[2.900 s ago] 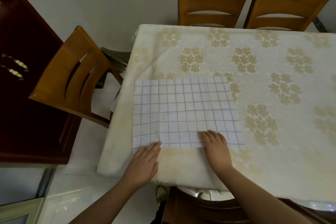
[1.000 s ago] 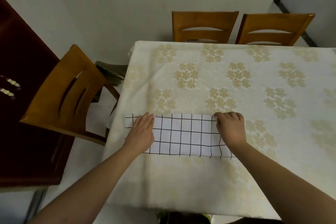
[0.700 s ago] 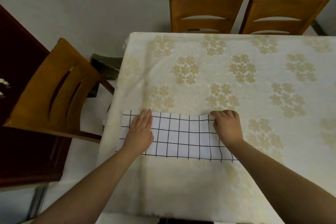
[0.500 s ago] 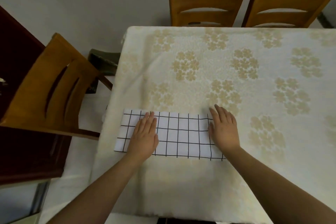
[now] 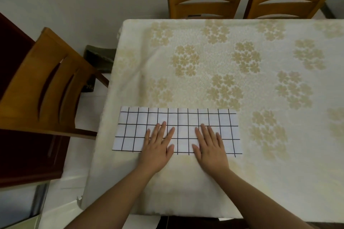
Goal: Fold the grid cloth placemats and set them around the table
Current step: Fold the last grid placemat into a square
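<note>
Folded placemat [image 5: 178, 117] lies on the table's [image 5: 242, 182] near-left part; both hands [image 5: 158, 147] [image 5: 210, 147] rest on it; chair [image 5: 46, 87] left of the table.

My 1 head-worn camera looks steeply down and forward, close over the cream floral-clothed table [image 5: 223, 46] before me.

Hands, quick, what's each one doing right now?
Left hand: open, flat on the folded white black-grid cloth placemat.
Right hand: open, flat on the same placemat.

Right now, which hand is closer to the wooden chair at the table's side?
Left. The left hand lies flat on the placemat nearer the side chair; the right hand lies farther away.
</note>
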The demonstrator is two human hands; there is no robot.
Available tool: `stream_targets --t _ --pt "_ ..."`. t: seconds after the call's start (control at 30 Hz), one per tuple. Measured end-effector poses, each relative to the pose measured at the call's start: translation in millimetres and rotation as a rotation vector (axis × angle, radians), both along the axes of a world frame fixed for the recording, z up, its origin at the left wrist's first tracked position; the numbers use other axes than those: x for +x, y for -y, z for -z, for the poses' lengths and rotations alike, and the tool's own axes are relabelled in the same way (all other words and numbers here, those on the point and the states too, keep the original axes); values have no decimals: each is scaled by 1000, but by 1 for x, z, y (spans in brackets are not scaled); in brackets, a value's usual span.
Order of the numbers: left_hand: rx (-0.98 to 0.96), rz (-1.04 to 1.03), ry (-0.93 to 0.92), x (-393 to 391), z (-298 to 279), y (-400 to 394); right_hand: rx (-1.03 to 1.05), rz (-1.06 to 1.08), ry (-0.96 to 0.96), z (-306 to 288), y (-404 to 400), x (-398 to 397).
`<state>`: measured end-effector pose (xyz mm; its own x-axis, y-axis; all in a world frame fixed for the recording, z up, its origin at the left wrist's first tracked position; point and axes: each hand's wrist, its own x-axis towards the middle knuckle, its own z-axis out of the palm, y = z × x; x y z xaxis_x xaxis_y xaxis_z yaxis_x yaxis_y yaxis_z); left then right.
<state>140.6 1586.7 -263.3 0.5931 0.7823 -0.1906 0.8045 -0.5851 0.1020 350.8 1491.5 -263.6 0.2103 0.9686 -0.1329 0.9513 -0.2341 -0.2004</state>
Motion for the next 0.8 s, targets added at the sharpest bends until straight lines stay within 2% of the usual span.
stream_targets --t 0.33,0.63,0.8 --pt "-7 -3 -12 -10 2 -7 -99 174 -23 -11 30 26" --pt "-9 -156 -6 -52 -6 -15 -104 208 -46 -18 41 28" --pt "43 -557 146 -59 -27 -14 -29 104 -69 -25 32 1"
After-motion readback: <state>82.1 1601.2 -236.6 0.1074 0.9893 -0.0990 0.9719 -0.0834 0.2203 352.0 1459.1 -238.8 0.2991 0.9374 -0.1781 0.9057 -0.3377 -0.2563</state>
